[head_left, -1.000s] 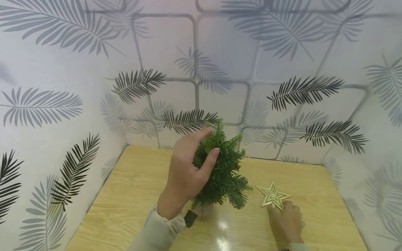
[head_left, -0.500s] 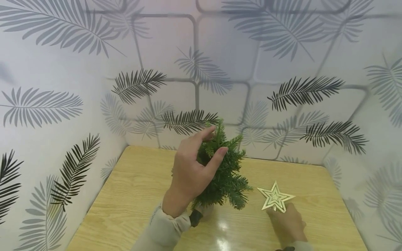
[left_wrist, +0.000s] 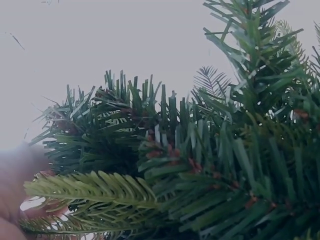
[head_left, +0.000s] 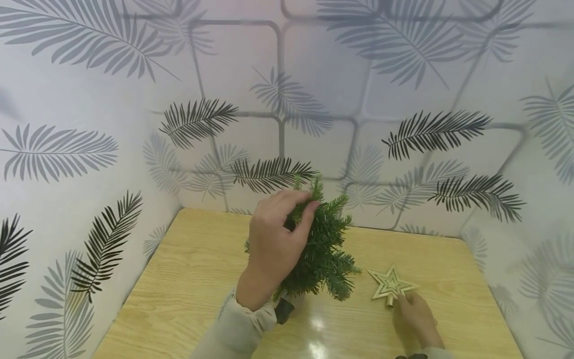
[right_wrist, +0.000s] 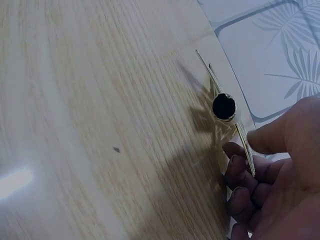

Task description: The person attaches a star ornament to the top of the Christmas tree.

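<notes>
We see a small green artificial tree standing mid-table, our left hand pinching its top sprig between thumb and fingers. Just right of it, our right hand pinches a gold star topper by one point, tilted up off the wooden table. Leaf-patterned walls surround us.

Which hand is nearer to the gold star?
The right hand: it pinches the gold star at its lower edge. The left hand is apart, gripping the small tree.
</notes>
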A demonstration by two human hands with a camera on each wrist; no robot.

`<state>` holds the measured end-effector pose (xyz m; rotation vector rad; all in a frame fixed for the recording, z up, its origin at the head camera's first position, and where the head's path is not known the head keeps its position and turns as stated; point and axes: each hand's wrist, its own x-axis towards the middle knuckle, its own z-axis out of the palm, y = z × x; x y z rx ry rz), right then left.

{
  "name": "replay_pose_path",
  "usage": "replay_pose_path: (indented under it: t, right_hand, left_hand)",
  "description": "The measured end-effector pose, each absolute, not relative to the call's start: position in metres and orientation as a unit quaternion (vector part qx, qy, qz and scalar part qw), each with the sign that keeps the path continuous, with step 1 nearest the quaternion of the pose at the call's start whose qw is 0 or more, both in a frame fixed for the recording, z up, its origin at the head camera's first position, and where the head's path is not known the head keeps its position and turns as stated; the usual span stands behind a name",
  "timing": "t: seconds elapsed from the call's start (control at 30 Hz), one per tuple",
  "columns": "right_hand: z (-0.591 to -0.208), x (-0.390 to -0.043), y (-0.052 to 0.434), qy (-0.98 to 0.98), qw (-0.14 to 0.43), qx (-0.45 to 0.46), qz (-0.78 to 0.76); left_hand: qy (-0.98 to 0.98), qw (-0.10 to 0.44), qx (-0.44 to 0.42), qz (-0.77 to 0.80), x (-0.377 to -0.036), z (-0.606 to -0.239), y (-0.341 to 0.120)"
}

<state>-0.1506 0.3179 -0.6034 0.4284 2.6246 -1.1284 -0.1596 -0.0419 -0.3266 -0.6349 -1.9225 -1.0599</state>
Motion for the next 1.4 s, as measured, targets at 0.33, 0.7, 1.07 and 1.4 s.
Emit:
replay_pose_path:
  t: [0.33, 0.7, 1.07, 1.4]
  right_hand:
    - [-0.604, -0.150, 0.317, 0.885, 0.113, 0.163, -0.422]
    - [-0.596, -0.151, 0.312, 0.855, 0.077, 0.170, -0.484]
    - [-0.561, -0.158, 0.304, 0.851, 0.038, 0.139, -0.505]
    - [-0.513, -0.161, 0.289, 0.843, -0.037, 0.109, -0.526]
  left_hand:
    - [-0.798, 0.399, -0.230, -0.389, -0.157, -0.325, -0.042]
    - [-0.809, 0.396, -0.220, -0.375, -0.155, -0.326, -0.041]
    - [-0.816, 0.406, -0.212, -0.353, -0.157, -0.325, -0.040]
    - [-0.824, 0.403, -0.198, -0.345, -0.156, -0.325, -0.039]
